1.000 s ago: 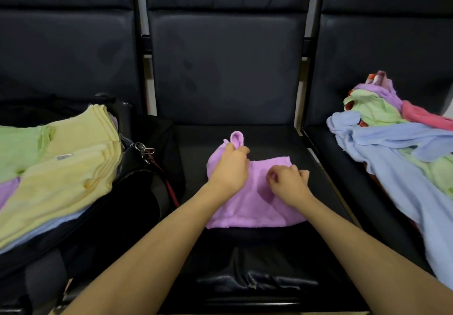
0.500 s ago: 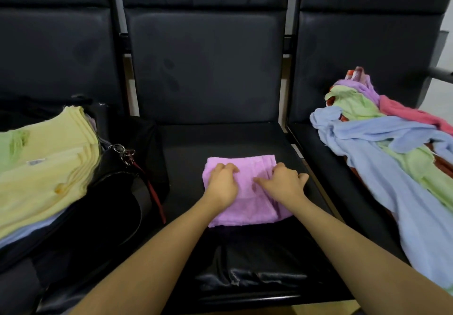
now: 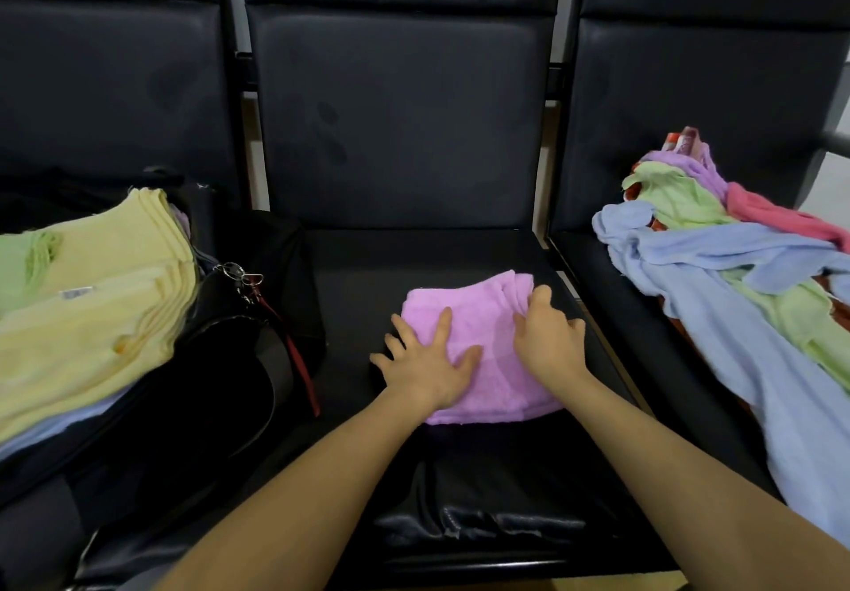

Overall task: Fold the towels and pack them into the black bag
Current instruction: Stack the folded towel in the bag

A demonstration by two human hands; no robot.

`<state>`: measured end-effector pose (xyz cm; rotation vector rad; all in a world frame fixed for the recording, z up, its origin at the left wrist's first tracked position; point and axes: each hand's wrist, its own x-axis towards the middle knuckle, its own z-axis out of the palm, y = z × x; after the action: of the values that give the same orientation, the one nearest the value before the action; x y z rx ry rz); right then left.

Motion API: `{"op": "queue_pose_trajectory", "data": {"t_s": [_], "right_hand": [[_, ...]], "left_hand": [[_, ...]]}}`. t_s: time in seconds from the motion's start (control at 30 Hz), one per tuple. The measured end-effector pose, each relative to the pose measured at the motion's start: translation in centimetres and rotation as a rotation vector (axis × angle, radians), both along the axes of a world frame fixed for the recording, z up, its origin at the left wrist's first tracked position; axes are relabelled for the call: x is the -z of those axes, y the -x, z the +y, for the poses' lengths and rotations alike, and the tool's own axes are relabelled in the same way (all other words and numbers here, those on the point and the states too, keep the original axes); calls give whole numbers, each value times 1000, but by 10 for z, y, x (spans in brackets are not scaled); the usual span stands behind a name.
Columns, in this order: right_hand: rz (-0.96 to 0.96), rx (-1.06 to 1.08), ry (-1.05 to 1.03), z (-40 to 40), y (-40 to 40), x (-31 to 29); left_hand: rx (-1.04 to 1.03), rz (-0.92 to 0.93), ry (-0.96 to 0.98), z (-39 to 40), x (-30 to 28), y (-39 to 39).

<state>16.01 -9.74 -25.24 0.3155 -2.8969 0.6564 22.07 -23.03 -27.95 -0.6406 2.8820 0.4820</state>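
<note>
A: Starting at the left, what do we record?

B: We record a black bag [image 3: 193,388] lying open on the left seat. Folded towels [image 3: 92,310] sit stacked on it: yellow on top, green at the far left, a pale blue edge underneath. A metal clip [image 3: 244,280] with a red strap [image 3: 294,360] hangs at the bag's right side.

A: And the middle seat [image 3: 460,250]?

B: We find a purple towel [image 3: 478,319] lying folded and flat on the cushion, well apart from the bag. Our left hand [image 3: 427,360] rests flat on the towel's left portion, fingers spread and straight, gripping nothing. Our right hand [image 3: 549,342] sits on the towel's right portion with its fingers bent down onto the cloth near the far right corner; we cannot tell whether it pinches the fabric or only presses it.

A: The right?

B: We note a loose heap of unfolded towels [image 3: 717,268] on the right seat: blue, green, purple and pink, tangled together.
</note>
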Motion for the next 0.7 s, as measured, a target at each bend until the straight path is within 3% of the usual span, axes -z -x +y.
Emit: {"op": "queue_pose_trajectory", "data": {"t_s": [0.1,0.27,0.43,0.53,0.63,0.7], "right_hand": [[2,96,-160,1,0,11],[314,110,-295,-2,-1,18],[54,169,-462,5,-1,18],[-59,107,-363,-2,-2,16],[-9,51,-316,-5,-8,12],[-26,9,-171,-6,-12,1]], "left_hand": [[-3,-45,57,5,3,0],[-89,112,121,-2,3,0],[-74,132,162,-5,10,-2],[-32,185,70,-5,11,0],[21,251,-39,-9,0,-4],[36,295,-41,-11,-16,-8]]}}
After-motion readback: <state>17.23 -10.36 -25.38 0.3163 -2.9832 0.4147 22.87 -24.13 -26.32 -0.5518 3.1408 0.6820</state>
